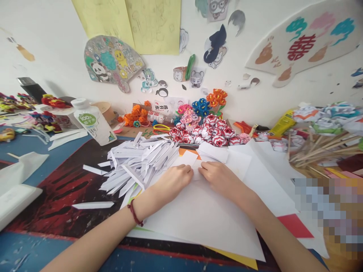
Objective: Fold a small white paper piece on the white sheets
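My left hand (174, 181) and my right hand (218, 176) are close together over large white paper sheets (204, 219). Fingers of both are curled in a pinch on a small piece of white paper (195, 174), one hand at each end; the fingers hide most of it. Just beyond my left hand lies a white paper slip (185, 158). A small stack of white paper slips (213, 153) rests past my right hand. To the left is a heap of folded white paper strips (138, 162), with one strip (93, 205) lying apart.
A white bottle (93, 122) stands at the back left, near a dark flask (31, 88). Red-and-white paper flowers (212, 132) line the wall. Wooden sticks (317, 151) lie at the right. A red sheet (295, 226) shows beside my right forearm.
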Demonstrator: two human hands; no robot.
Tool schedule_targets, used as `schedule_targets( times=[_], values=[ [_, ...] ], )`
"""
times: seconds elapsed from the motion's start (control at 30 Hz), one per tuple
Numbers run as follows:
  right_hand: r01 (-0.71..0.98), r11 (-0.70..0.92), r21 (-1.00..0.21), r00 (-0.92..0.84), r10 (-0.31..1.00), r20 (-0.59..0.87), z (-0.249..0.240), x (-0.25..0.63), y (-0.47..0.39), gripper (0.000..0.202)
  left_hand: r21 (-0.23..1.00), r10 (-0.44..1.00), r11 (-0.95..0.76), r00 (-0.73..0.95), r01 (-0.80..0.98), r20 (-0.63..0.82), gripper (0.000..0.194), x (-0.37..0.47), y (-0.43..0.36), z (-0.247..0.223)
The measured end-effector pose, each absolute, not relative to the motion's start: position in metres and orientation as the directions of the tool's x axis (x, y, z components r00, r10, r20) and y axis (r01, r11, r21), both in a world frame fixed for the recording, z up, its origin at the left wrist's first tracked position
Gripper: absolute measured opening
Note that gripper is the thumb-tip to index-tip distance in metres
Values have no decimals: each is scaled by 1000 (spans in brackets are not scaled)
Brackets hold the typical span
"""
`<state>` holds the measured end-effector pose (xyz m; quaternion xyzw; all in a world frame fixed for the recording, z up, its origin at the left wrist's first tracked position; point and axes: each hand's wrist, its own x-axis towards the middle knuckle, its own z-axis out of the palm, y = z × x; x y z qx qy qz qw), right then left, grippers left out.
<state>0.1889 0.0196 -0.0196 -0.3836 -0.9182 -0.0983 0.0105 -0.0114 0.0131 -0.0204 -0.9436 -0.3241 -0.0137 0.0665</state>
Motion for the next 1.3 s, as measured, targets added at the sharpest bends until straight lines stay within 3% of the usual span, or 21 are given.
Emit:
schedule_targets(
  times=[0.23,0.63,1.3],
  values=[
    [712,676,188,-695,716,59,-18,184,14,26,-165,615,-770,786,617,70,13,-9,4,-20],
    [755,649,98,-656,740,152,-20,185,17,28,-241,663,-709,743,663,95,16,-7,1,-18],
    [858,512,-49,-500,853,152,-17,190,16,49,-122,736,-659,669,742,100,15,-13,6,-15]
  ],
)
